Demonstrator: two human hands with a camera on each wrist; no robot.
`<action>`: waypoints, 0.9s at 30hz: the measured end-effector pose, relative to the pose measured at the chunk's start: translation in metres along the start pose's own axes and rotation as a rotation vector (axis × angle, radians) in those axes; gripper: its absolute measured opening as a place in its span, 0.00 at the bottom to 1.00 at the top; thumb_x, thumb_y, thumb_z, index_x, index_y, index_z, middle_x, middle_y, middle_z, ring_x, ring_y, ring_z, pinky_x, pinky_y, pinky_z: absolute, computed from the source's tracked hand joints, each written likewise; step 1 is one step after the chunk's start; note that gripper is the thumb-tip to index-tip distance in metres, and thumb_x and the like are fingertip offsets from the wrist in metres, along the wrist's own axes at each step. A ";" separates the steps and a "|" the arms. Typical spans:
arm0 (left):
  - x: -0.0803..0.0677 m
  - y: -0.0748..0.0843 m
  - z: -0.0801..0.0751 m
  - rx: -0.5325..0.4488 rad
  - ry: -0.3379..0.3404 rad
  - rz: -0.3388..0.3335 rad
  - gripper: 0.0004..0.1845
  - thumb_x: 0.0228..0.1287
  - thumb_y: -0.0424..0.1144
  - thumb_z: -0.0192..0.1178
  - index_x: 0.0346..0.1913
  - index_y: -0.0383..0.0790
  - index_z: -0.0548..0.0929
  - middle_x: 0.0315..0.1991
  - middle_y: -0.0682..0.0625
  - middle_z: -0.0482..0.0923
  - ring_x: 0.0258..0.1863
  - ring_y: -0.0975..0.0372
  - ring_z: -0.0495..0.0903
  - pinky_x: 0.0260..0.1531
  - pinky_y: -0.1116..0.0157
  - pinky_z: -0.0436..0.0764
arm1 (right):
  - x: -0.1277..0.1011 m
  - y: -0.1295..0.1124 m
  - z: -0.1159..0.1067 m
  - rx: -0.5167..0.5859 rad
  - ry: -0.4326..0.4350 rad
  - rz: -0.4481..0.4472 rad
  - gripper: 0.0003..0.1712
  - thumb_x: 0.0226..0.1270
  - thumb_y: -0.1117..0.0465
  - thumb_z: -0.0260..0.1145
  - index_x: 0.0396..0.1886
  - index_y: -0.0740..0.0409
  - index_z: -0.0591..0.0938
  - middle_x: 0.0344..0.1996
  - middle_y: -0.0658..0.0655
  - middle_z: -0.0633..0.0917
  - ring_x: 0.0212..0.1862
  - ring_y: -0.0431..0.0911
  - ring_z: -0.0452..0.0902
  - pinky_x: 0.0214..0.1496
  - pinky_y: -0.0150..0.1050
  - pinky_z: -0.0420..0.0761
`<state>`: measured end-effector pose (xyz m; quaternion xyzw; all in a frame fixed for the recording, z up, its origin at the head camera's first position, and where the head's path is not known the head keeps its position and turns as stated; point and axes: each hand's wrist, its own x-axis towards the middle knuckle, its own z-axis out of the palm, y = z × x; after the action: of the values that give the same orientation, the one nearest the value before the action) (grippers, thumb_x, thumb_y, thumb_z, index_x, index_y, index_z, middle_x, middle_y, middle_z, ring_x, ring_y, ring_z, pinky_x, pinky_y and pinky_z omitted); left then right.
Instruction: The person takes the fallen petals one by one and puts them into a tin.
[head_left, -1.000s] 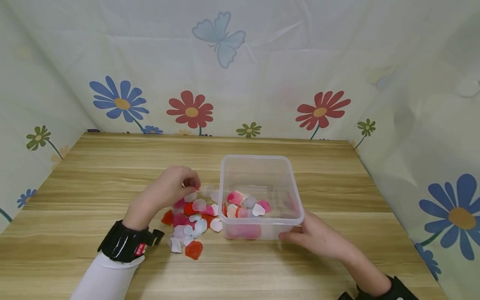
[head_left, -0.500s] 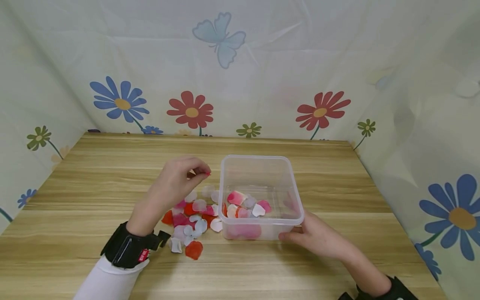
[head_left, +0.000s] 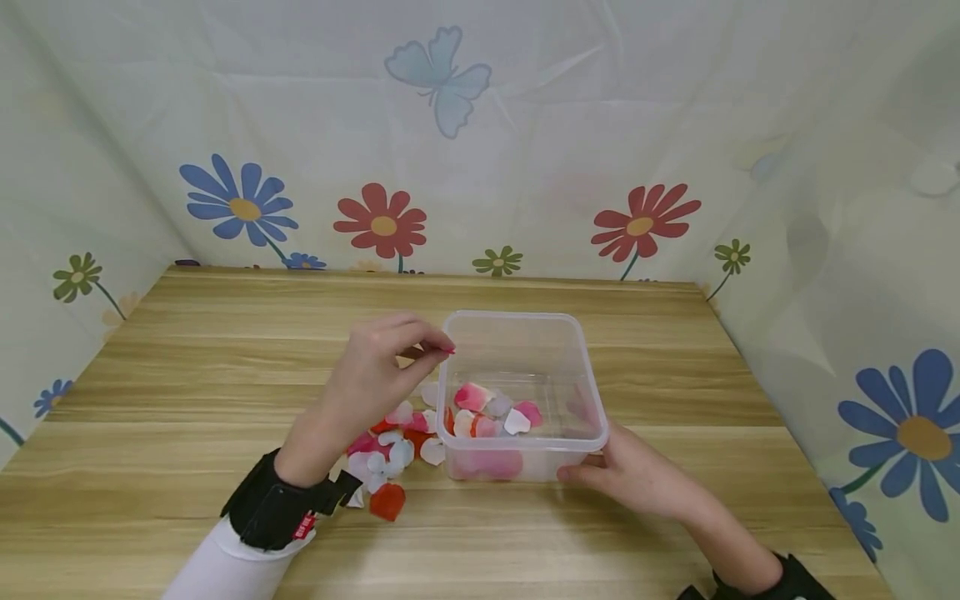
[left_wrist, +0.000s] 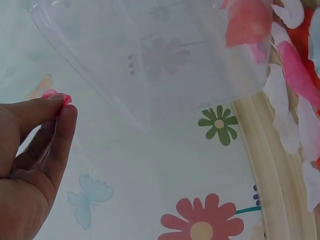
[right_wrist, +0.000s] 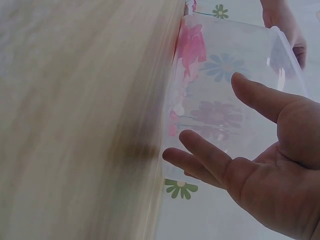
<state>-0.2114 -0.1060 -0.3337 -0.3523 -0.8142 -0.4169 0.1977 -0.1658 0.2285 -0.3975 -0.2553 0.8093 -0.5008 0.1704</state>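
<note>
A clear plastic box (head_left: 585, 379) stands on the wooden table (head_left: 225, 333) with several pink and white petals (head_left: 495, 408) inside. My left hand (head_left: 438, 350) pinches a small red petal (left_wrist: 62, 97) between thumb and forefinger, right at the box's left rim. A pile of loose red, pink and white petals (head_left: 390, 454) lies on the table left of the box, below that hand. My right hand (head_left: 592, 471) rests with straight fingers against the box's near right corner; in the right wrist view its fingers (right_wrist: 210, 155) lie on the box wall (right_wrist: 220, 85).
Cloth walls printed with flowers and a butterfly (head_left: 438, 75) close in the table on the left, back and right. Bare wood stretches behind the box and to the far left.
My left hand has lifted from the petal pile with a red petal pinched and moved right to the box's left rim. The right hand and box have stayed still.
</note>
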 end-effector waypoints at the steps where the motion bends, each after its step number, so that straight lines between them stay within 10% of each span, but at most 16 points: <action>1: 0.000 0.002 0.001 -0.006 -0.004 0.002 0.10 0.58 0.25 0.74 0.41 0.39 0.89 0.38 0.53 0.86 0.38 0.65 0.85 0.41 0.67 0.86 | 0.000 0.000 0.000 -0.003 -0.001 -0.002 0.46 0.69 0.65 0.72 0.78 0.61 0.56 0.63 0.69 0.77 0.62 0.52 0.77 0.62 0.44 0.78; 27: -0.002 0.010 0.020 -0.011 -0.144 0.147 0.13 0.60 0.26 0.73 0.48 0.35 0.87 0.46 0.48 0.85 0.48 0.59 0.84 0.50 0.68 0.82 | 0.000 0.000 0.001 -0.041 0.010 -0.005 0.47 0.69 0.62 0.72 0.78 0.66 0.56 0.59 0.63 0.81 0.59 0.49 0.79 0.60 0.43 0.79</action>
<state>-0.2034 -0.0867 -0.3411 -0.4413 -0.7959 -0.3794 0.1671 -0.1653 0.2275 -0.3979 -0.2582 0.8195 -0.4859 0.1602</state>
